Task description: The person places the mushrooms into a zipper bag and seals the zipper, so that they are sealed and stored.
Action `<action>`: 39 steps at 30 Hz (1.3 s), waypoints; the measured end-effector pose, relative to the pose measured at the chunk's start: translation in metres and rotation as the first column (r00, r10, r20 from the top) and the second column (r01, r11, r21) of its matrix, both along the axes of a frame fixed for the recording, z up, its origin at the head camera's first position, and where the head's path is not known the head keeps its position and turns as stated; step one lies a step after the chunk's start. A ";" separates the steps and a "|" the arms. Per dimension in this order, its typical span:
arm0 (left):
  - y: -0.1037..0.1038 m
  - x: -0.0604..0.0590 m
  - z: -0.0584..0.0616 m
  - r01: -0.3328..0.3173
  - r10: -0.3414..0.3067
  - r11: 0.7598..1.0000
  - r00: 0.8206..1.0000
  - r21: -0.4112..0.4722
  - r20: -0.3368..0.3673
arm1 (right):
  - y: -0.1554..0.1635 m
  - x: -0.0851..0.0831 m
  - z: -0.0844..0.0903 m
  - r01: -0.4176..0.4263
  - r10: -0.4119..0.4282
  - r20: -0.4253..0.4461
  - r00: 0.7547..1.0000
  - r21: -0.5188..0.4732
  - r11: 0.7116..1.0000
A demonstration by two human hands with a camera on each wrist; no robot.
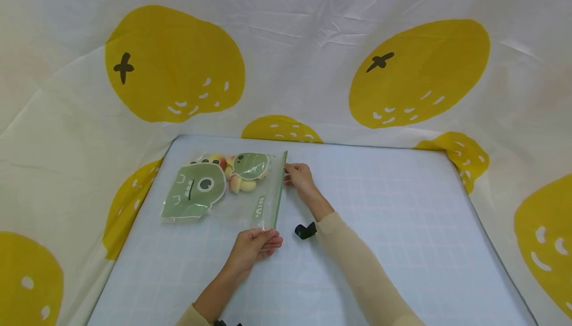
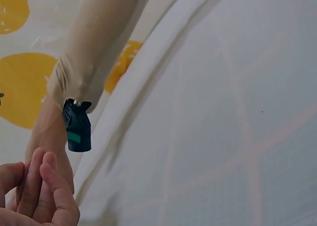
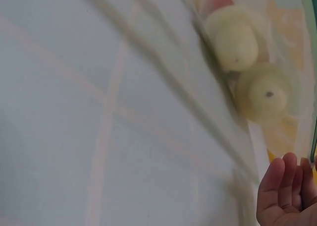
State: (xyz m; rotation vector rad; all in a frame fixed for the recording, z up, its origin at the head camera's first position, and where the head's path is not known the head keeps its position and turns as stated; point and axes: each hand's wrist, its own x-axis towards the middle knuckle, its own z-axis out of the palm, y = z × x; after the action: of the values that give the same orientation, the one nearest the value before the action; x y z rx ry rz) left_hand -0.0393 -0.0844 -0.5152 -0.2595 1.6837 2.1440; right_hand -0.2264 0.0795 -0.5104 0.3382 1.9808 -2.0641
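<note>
A clear zip bag with green dinosaur prints lies toward the left of the table in the head view, a green strip along its right edge. Inside are several small yellow-and-red toy pieces, some like mushrooms; two pale rounded ones show blurred through the plastic in the right wrist view. My left hand pinches the bag's near right corner between thumb and fingers. At the far end of the strip, my right hand pinches the edge, its fingertips partly hidden.
A pale blue checked cloth covers the table. White fabric with yellow fruit prints hangs behind and at both sides. A black wrist device sits at the right sleeve's cuff, between the forearms.
</note>
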 end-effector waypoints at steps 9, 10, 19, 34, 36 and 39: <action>0.002 0.005 -0.003 -0.003 0.003 1.000 1.000 0.019 0.026 | 0.005 -0.014 -0.002 0.023 -0.023 -0.006 1.000 0.006 1.000; 0.002 0.006 -0.003 -0.003 0.002 1.000 1.000 0.021 0.029 | 0.005 -0.014 -0.002 0.026 -0.026 -0.007 1.000 0.010 1.000; 0.004 0.013 -0.009 0.011 -0.015 0.998 0.998 0.060 0.060 | 0.007 -0.018 -0.003 0.059 -0.059 -0.007 0.998 0.023 0.998; 0.012 0.015 -0.016 0.023 -0.040 0.993 0.990 0.117 0.137 | 0.014 -0.024 -0.003 0.071 -0.070 -0.029 0.997 0.036 0.997; 0.015 0.014 -0.016 0.026 -0.050 0.989 0.985 0.147 0.163 | 0.015 -0.026 -0.003 0.072 -0.069 -0.042 0.997 0.051 0.996; 0.020 0.011 -0.016 0.020 -0.060 0.980 0.978 0.196 0.199 | 0.017 -0.028 -0.002 0.072 -0.068 -0.055 0.996 0.068 0.995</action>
State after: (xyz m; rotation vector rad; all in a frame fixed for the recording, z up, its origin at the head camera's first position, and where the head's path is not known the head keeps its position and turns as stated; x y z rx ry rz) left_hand -0.0279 -0.0647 -0.5316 -0.3721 1.3464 2.1507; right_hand -0.2541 0.0967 -0.5124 0.3757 2.1044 -2.0695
